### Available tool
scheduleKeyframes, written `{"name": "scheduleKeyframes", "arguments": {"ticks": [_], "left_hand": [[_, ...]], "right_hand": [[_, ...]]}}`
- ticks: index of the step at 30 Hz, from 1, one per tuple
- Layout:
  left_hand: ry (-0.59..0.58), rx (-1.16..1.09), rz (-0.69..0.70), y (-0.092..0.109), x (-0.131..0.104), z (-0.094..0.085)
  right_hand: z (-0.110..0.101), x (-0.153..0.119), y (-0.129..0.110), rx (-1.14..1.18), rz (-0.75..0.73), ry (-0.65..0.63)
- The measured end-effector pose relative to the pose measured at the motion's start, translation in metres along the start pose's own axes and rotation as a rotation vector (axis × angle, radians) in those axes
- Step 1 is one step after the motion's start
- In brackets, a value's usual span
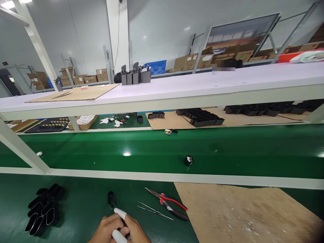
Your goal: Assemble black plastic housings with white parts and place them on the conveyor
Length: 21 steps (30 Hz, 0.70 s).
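At the bottom centre, my left hand (105, 228) and my right hand (134, 229) are together, their fingers curled in and touching. White covers sit on two of the fingertips. Whatever is between the fingers is hidden. Just above them on the green surface stands a small black casing (110, 199). To the right lie metal tweezers (155, 211) and red-handled long-nose pliers (167, 203), its jaws pointing up and left. A cluster of black open-topped casings (43, 209) sits at the lower left.
A pale rail (162, 177) separates the work surface from a green belt (146, 148), which bears a black casing (188, 160). Stained cardboard (240, 212) covers the lower right. Above runs a white shelf (177, 89); rows of black casings (205, 118) lie beneath it.
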<state>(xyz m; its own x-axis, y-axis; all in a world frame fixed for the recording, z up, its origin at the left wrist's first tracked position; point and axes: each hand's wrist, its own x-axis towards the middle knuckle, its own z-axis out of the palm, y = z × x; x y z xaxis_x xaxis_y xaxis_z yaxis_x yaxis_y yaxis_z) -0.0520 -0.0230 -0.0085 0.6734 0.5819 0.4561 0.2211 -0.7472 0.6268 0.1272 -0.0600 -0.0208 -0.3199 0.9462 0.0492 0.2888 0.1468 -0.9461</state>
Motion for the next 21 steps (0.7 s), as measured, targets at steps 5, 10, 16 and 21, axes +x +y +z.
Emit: {"name": "scheduleKeyframes", "arguments": {"ticks": [5, 10, 16, 21], "left_hand": [[-0.015, -0.002, -0.009, 0.0, 0.0, -0.002], [-0.019, -0.007, -0.023, -0.006, -0.004, 0.002], [-0.022, 0.022, -0.026, -0.005, -0.004, 0.001], [0.002, 0.037, -0.008, -0.003, -0.003, 0.001]], "right_hand": [[0.002, 0.002, 0.006, -0.006, -0.012, -0.001], [0.001, 0.001, 0.008, -0.013, -0.003, -0.024], [0.001, 0.003, 0.011, -0.022, 0.002, -0.043], [0.003, 0.004, 0.015, -0.014, -0.025, -0.031]]}}
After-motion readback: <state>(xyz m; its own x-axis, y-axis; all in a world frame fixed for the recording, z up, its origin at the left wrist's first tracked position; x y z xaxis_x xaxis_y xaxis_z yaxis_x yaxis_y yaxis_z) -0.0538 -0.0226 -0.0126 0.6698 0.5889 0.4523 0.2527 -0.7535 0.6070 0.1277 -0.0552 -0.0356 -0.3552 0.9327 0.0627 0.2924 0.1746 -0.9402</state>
